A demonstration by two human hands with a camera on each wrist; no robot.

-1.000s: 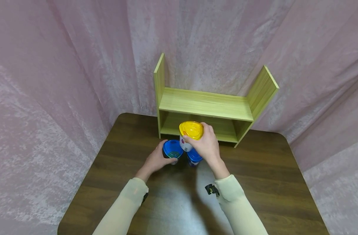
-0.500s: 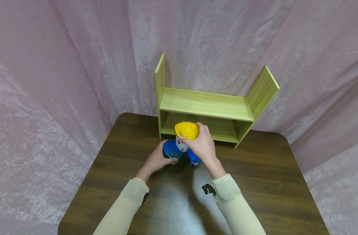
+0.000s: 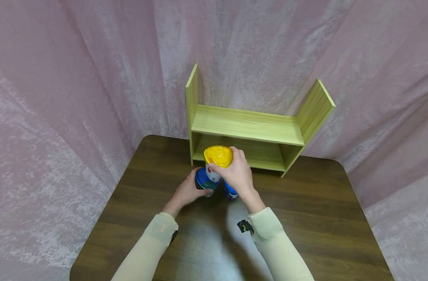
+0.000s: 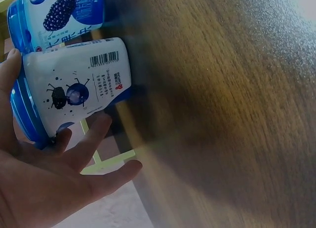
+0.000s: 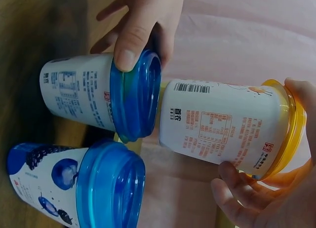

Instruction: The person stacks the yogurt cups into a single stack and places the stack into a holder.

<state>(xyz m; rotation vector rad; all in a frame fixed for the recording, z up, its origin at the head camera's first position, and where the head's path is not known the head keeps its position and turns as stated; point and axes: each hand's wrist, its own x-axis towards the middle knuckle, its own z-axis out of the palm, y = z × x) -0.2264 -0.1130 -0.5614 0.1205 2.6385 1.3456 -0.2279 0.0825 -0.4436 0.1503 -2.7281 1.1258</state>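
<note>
My right hand (image 3: 240, 173) grips a white yogurt cup with a yellow lid (image 3: 219, 156) around its rim and holds it upright above the blue-lidded cups. Below, my left hand (image 3: 186, 192) holds the lid of a blue-lidded yogurt cup (image 5: 81, 90) standing on the table, thumb on the near side. In the right wrist view the yellow-lidded cup's base is at the left cup's lid; whether they touch I cannot tell. Close beside stands a second blue-lidded yogurt cup (image 5: 52, 183), printed with berries and touched by neither hand. From the head it is partly hidden by the right hand.
Behind the cups stands a pale wooden shelf (image 3: 247, 124) with two upright side panels and a lower compartment. The brown wooden table (image 3: 315, 210) has rounded back corners. Pink curtains (image 3: 105, 78) hang around its back and sides.
My right hand has moved left with the yellow-lidded cup, from above the gap between the blue-lidded cups to above the left one. The left hand has stayed in place.
</note>
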